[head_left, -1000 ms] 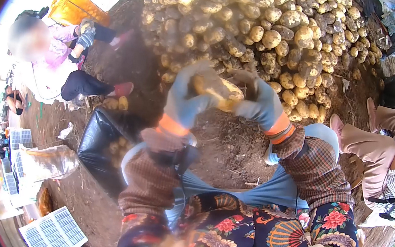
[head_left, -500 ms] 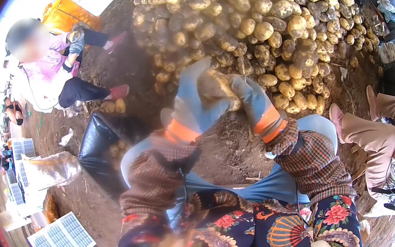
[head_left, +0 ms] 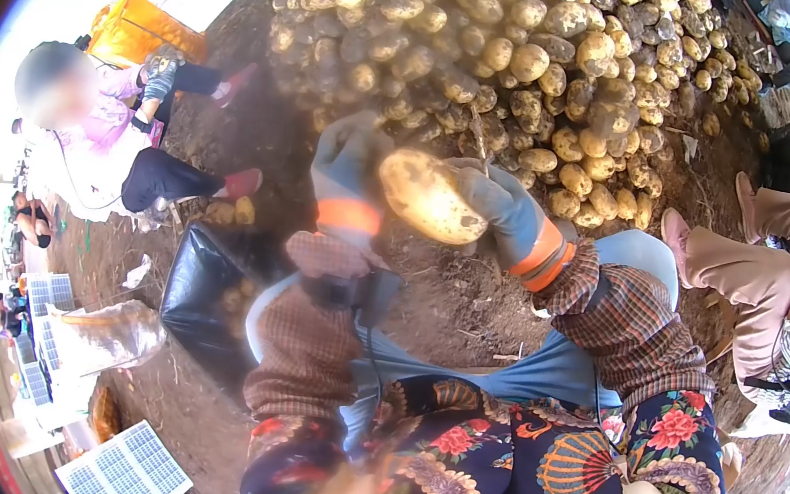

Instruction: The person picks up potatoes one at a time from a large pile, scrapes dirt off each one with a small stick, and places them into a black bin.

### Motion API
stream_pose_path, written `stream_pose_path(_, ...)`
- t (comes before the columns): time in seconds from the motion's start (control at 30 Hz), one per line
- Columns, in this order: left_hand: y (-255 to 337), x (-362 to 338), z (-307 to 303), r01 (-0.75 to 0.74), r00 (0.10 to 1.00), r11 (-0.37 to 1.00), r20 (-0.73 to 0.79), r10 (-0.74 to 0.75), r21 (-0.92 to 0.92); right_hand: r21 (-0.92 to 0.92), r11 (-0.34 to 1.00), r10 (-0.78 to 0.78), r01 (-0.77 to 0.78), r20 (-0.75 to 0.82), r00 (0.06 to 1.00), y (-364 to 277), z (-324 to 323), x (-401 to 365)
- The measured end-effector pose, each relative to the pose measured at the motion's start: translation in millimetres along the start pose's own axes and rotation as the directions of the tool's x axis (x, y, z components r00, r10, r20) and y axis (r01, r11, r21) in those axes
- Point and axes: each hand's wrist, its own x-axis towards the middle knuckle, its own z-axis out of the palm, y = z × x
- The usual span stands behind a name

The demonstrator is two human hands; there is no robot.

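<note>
My right hand [head_left: 502, 206], in a grey-blue glove with an orange cuff band, grips a large yellow potato [head_left: 430, 196] with dark soil patches at its right end. To the left of that potato is my left hand [head_left: 349, 155], in a matching glove. It is slightly blurred, its fingers loosely bent and apart from the potato, with nothing visible in them. Beyond both hands lies a big heap of soil-covered potatoes [head_left: 532, 64].
A black plastic bag [head_left: 203, 286] with potatoes at its opening stands left of my knees. One person [head_left: 93, 129] sits at the left by an orange sack [head_left: 133, 28]. Another person [head_left: 773, 290] sits at the right, holding a potato. Printed sheets [head_left: 126, 472] lie lower left.
My left hand has come off the potato and moved left. The potato, earlier between both hands and partly covered, now shows its broad side in my right hand.
</note>
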Motion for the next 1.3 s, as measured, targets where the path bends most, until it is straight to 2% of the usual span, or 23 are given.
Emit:
stream_pose_path(0.03, -1, 3, -5, 0.017, 1.0, 1.0, -0.007, -0.017, -0.013, 0.059, 0.998, 0.011, -0.014, 0.05, 0.999, -3, 0, -2)
stream_pose_path(0.07, 0, 7, -11, 0.035, 0.999, 0.999, -0.012, -0.035, -0.025, 0.023, 1.0, -0.001, 0.0, 0.021, 1.0, -2, -3, -1)
stream_pose_path(0.1, 11, 4, -16, 0.142, 0.989, 0.987, 0.028, -0.145, 0.069, -0.012, 1.0, -0.015, 0.015, -0.01, 1.0, -1, -7, 2)
stream_pose_path(0.13, 6, 1, -19, -0.05, 0.995, 0.981, 0.095, 0.033, 0.185, -0.047, 0.998, -0.032, 0.03, -0.043, 0.999, 0, -10, 4)
stream_pose_path(0.17, -3, 0, -23, -0.245, 0.963, 0.928, 0.18, 0.2, 0.281, -0.251, 0.962, -0.123, 0.105, -0.056, 0.991, -2, -13, 7)
stream_pose_path(0.23, -8, -1, -24, -0.431, 0.877, 0.849, 0.363, 0.314, 0.306, -0.619, 0.755, -0.295, 0.216, -0.027, 0.955, -8, -16, 13)
stream_pose_path(0.27, -9, 0, -26, -0.425, 0.85, 0.868, 0.444, 0.284, 0.258, -0.662, 0.702, -0.348, 0.263, 0.003, 0.937, -11, -14, 12)
stream_pose_path(0.33, 0, -7, -20, -0.297, 0.834, 0.944, 0.521, 0.181, 0.147, -0.737, 0.579, -0.443, 0.349, 0.076, 0.893, -19, -7, 9)
stream_pose_path(0.4, 13, -21, -9, -0.041, 0.844, 0.999, 0.535, 0.027, 0.015, -0.433, 0.853, -0.347, 0.292, -0.05, 0.937, -14, -11, 13)
stream_pose_path(0.43, 16, -22, -12, 0.008, 0.816, 0.994, 0.575, 0.059, -0.113, -0.25, 0.936, -0.278, 0.248, -0.095, 0.956, -13, -13, 14)
stream_pose_path(0.53, 26, -24, -11, -0.121, 0.709, 0.979, 0.676, 0.201, -0.164, -0.098, 0.994, 0.047, -0.053, -0.061, 0.997, -19, -6, 7)
stream_pose_path(0.67, 14, -25, -11, -0.395, 0.704, 0.915, 0.665, 0.25, 0.074, -0.046, 0.975, 0.215, -0.218, -0.067, 0.974, -2, -10, 7)
stream_pose_path(0.7, 14, -29, -9, -0.472, 0.694, 0.875, 0.658, 0.292, 0.11, -0.057, 0.975, 0.203, -0.216, -0.169, 0.964, -2, -1, 9)
stream_pose_path(0.73, 13, -31, -7, -0.546, 0.681, 0.825, 0.652, 0.335, 0.147, -0.086, 0.971, 0.207, -0.225, -0.174, 0.963, -1, -3, 10)
stream_pose_path(0.87, 2, -38, 3, -0.279, 0.904, 0.948, 0.374, 0.206, 0.152, -0.134, 0.962, 0.213, -0.237, -0.173, 0.962, 7, -1, 12)
stream_pose_path(0.93, 19, -34, 4, 0.04, 0.941, 0.996, 0.331, -0.065, 0.081, -0.125, 0.961, 0.22, -0.248, -0.201, 0.955, 12, 4, 13)
stream_pose_path(1.0, 24, -36, 4, -0.038, 0.937, 0.986, 0.348, -0.022, 0.164, -0.118, 0.956, 0.232, -0.269, -0.26, 0.937, 17, 6, 15)
stream_pose_path(1.03, 23, -41, 5, -0.275, 0.904, 0.922, 0.4, 0.152, 0.273, -0.127, 0.957, 0.227, -0.261, -0.237, 0.945, 15, 6, 15)
stream_pose_path(1.07, 22, -43, 7, -0.494, 0.829, 0.792, 0.47, 0.304, 0.359, -0.136, 0.958, 0.222, -0.254, -0.214, 0.951, 10, 5, 15)
stream_pose_path(1.13, 18, -42, 7, -0.66, 0.729, 0.649, 0.534, 0.429, 0.379, -0.145, 0.953, 0.233, -0.265, -0.204, 0.951, 8, 3, 17)
stream_pose_path(1.17, 15, -42, 6, -0.728, 0.672, 0.567, 0.566, 0.479, 0.385, -0.146, 0.947, 0.252, -0.287, -0.217, 0.943, 10, 2, 17)
stream_pose_path(1.2, 13, -43, 5, -0.74, 0.664, 0.543, 0.557, 0.498, 0.397, -0.148, 0.94, 0.271, -0.308, -0.229, 0.935, 11, 2, 18)
stream_pose_path(1.3, 12, -42, 7, -0.779, 0.627, 0.476, 0.523, 0.577, 0.408, -0.16, 0.969, 0.151, -0.188, -0.219, 0.964, 8, 7, 16)
